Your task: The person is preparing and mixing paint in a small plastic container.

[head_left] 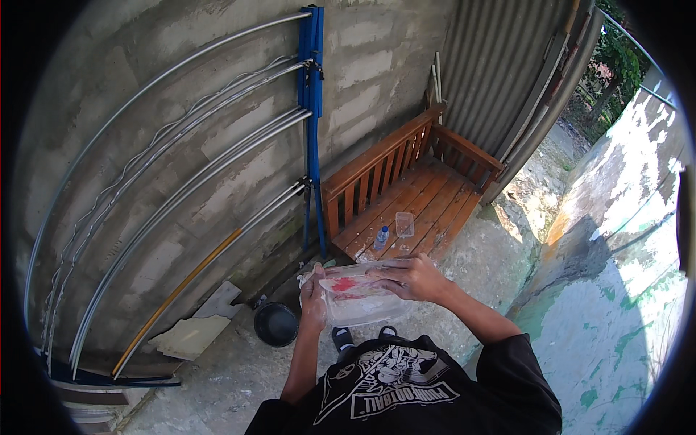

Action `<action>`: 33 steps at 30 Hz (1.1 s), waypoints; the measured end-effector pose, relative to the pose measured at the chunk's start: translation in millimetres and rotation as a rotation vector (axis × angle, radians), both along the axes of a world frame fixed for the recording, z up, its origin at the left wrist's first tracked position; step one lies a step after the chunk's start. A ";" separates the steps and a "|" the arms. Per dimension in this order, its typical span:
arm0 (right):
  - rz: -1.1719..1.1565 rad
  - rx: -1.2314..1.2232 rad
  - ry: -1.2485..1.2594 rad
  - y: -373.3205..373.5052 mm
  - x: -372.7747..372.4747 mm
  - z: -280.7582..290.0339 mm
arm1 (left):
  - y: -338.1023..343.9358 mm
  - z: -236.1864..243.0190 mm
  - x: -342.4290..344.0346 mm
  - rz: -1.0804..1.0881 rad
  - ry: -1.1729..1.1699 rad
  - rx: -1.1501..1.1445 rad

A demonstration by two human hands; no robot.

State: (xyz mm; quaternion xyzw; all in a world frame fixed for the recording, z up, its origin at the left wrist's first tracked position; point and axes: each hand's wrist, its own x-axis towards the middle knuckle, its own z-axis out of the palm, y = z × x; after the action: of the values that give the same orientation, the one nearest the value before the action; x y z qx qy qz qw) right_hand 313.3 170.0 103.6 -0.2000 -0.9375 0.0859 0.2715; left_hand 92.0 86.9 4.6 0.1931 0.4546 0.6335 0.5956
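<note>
In front of my body I hold up a clear plastic container (366, 312), its walls smeared whitish. A red patch (344, 283) shows on its far left part; whether this lies inside or on the surface I cannot make out. My left hand (312, 299) is closed on the container's left edge, with the thumb at the top. Across the far right side reaches my right hand (415, 278), its fingers bent over the rim and gripping there. Both hands look dusted with pale powder or paste. Part of the container's far side is hidden by the right fingers.
Ahead stands a wooden bench (442, 190) bearing a small bottle (381, 238) and another clear tub (404, 224). A black bucket (275, 324) sits on the floor to the left, near broken board pieces (190, 337). Metal pipes on a blue rack (310, 94) line the left wall.
</note>
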 end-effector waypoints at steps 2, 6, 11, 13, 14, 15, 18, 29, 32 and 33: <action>0.040 0.009 -0.025 -0.1 0.1 -1.8 | -1.1 -2.7 -1.1 -0.002 0.020 0.004; -0.013 0.058 0.000 1.2 0.7 8.3 | -2.0 -18.9 -4.1 0.052 0.084 0.051; -0.015 0.156 -0.066 -5.5 -4.9 16.7 | -1.6 -5.3 -2.7 0.039 0.177 0.111; -0.022 0.163 -0.063 -3.6 -4.4 16.1 | -2.1 -14.1 -6.0 0.042 0.086 0.039; -0.032 0.166 -0.060 -2.6 -3.9 14.8 | -3.1 -14.2 -5.4 0.042 0.085 0.039; -0.032 0.165 -0.061 -2.5 -4.5 14.2 | -4.4 -13.8 -4.5 0.030 0.068 0.048; -0.087 0.073 -0.092 -3.7 -7.5 10.1 | -6.3 -11.5 -3.9 0.027 0.091 0.043; -0.040 0.121 -0.021 -6.5 -12.3 9.0 | -11.6 -19.5 -13.5 0.055 0.409 0.104; 0.017 0.107 0.069 -10.2 -15.7 -0.5 | -9.8 11.9 -9.7 0.008 0.317 0.097; 0.020 0.108 0.070 -10.0 -15.8 -1.5 | -10.2 13.6 -10.2 -0.001 0.271 0.102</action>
State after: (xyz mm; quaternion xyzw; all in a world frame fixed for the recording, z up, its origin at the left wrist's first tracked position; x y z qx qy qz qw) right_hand 297.5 160.0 102.1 -0.1725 -0.9327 0.0450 0.3134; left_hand 81.8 76.6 18.2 0.3070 0.4979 0.6237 0.5184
